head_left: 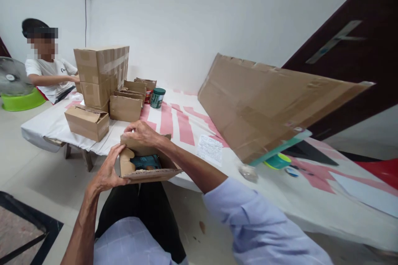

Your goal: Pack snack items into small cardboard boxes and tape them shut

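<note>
An open cardboard box point(149, 177) is held over my lap at the table's near edge. My left hand point(107, 169) grips its left end, with the thumb along the near side and the fingers up at the rim. Reaching across the top, my right hand point(141, 132) has its fingers bent onto the far left corner of the box, by the end flap. A dark teal packet point(146, 162) lies inside; its lower part is hidden by the near wall.
A closed small carton point(83, 124), stacked taped boxes point(102, 70), open boxes point(126, 107) and a green canister point(157, 98) stand on the table point(189, 165). A large cardboard panel point(264, 103) leans at right, near a tape roll point(278, 160). Another person point(51, 74) sits at far left.
</note>
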